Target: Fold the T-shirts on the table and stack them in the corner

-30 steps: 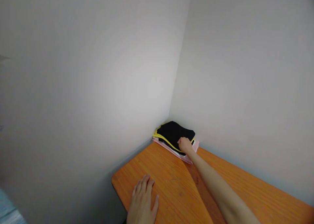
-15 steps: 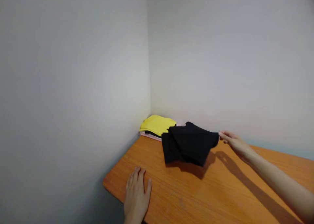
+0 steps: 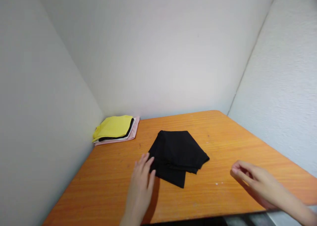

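Observation:
A black garment (image 3: 182,150), loosely folded with uneven edges, lies in the middle of the wooden table (image 3: 111,173). Its kind cannot be told from the folds. My left hand (image 3: 142,183) reaches to its near left edge with the fingers apart; the fingertips overlap the cloth in view, and I cannot tell if they touch it. To the right of the garment, my right hand (image 3: 255,178) is low over the table, its fingers curled and thumb tip near the index tip, with nothing between them.
A stack of folded clothes (image 3: 115,128), yellow on top with black, white and pink below, sits in the far left corner against the walls. Walls stand behind and on both sides. Small white specks (image 3: 217,183) lie near the table's front edge.
My right hand has let go of the black garment, which now lies on the table, and has moved nearer to me. My left hand has come up to the garment. The view has turned right.

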The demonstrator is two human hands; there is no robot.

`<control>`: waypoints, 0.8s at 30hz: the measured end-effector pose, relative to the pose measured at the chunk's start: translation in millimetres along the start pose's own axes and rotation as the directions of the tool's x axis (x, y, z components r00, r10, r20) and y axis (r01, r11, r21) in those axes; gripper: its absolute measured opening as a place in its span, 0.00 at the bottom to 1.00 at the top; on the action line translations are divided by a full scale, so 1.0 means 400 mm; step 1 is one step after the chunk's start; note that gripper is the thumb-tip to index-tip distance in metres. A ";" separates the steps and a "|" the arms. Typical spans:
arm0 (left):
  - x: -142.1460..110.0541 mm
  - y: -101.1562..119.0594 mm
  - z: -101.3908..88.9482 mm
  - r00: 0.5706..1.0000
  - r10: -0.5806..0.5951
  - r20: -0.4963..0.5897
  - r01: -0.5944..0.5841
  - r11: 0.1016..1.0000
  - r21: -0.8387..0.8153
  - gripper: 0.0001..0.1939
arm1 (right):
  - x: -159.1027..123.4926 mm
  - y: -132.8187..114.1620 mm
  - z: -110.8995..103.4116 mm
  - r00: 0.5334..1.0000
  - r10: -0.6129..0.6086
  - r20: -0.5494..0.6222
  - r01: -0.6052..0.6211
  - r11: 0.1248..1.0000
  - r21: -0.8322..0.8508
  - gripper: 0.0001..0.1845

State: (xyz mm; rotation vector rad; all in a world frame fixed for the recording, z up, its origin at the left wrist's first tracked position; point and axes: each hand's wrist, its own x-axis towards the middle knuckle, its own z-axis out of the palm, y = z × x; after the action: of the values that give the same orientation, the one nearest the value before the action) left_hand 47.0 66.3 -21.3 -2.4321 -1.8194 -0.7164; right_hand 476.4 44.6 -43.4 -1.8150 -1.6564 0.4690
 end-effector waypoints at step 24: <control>0.022 0.158 0.105 0.923 -0.380 0.064 0.331 0.697 -0.636 0.19 | -0.103 -0.191 0.178 0.991 -0.032 -0.126 0.035 0.999 0.017 0.16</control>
State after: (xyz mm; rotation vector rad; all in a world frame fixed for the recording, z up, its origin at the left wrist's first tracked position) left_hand 121.3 65.8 -39.9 -2.3118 -2.3479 -1.6904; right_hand 367.1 20.0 -52.2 -1.7629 -1.5883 0.3473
